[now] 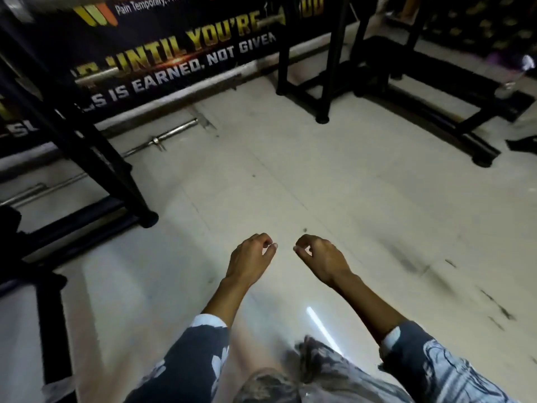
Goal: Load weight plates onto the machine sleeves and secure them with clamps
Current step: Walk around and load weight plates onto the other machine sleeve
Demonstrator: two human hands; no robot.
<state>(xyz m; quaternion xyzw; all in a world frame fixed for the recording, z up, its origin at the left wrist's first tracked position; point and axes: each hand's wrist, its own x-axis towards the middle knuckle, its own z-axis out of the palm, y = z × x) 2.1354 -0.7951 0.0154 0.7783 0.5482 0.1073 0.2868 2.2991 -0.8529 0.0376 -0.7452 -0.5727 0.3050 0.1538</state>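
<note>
My left hand and my right hand hang side by side over the pale tiled floor, a short gap between them. Both have fingers loosely curled and hold nothing. No weight plate or clamp shows in this view. A chrome bar lies on the floor by the wall at upper left, with a small collar on it. A chrome sleeve juts from the black machine frame on the left.
A black banner with yellow and white lettering runs along the far wall. Another black frame with round feet stands at upper right. Open floor lies between the two frames, ahead of my hands.
</note>
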